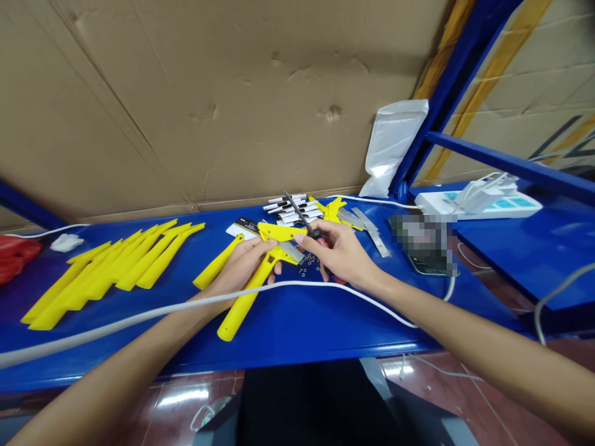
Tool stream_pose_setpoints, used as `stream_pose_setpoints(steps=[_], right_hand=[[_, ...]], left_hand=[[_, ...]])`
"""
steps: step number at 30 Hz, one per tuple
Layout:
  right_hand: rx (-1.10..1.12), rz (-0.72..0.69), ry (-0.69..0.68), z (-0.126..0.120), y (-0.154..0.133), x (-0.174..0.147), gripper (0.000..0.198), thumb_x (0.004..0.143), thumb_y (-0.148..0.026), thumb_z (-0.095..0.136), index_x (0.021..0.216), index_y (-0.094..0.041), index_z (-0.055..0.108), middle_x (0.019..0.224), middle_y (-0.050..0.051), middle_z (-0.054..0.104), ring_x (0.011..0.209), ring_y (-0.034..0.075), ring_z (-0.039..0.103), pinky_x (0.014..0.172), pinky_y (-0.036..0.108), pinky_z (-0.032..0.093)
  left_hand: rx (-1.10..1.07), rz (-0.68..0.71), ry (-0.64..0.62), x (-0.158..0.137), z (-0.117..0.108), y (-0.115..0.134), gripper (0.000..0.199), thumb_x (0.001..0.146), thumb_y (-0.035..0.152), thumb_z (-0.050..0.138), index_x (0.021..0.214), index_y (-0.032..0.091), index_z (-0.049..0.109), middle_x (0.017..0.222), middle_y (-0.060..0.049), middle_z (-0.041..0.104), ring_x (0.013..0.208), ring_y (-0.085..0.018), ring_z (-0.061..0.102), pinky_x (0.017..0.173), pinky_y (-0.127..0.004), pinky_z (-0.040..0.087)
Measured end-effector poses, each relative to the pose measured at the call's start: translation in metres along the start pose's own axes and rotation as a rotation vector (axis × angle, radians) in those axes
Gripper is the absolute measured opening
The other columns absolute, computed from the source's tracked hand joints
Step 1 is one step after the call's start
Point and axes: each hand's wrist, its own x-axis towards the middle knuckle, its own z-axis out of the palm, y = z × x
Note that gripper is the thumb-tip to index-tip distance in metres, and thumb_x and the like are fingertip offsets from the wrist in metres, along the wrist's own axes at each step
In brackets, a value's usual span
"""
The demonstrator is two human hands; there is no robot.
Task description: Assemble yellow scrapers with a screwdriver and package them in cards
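Note:
My left hand is closed on a yellow scraper, whose handle points down toward me. A metal blade shows at its head, beside a yellow plate with small holes. In my right hand is a screwdriver, its dark shaft tilted up and away; part of its red handle is hidden by the palm. The right thumb reaches the edge of the yellow plate. Small metal nuts or screws lie scattered on the blue table between the hands. Another yellow handle lies left of my left hand.
Several yellow handles lie in a row at left. Behind my hands are black-and-white packets, yellow pieces and loose blades. A phone and power strip sit at right. A white cable crosses in front.

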Motion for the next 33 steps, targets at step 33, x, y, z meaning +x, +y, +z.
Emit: stream_pose_setpoints(steps=[33], right_hand=[[-0.134, 0.034, -0.041, 0.0, -0.006, 0.002, 0.048, 0.094, -0.062, 0.075, 0.072, -0.024, 0.057, 0.056, -0.006, 0.05, 0.038, 0.01, 0.049, 0.032, 0.023, 0.034]], left_hand=[[-0.094, 0.001, -0.133, 0.0, 0.0, 0.0, 0.035, 0.091, 0.042, 0.09, 0.103, 0.011, 0.078, 0.083, -0.007, 0.079, 0.064, -0.014, 0.071, 0.062, -0.023, 0.056]])
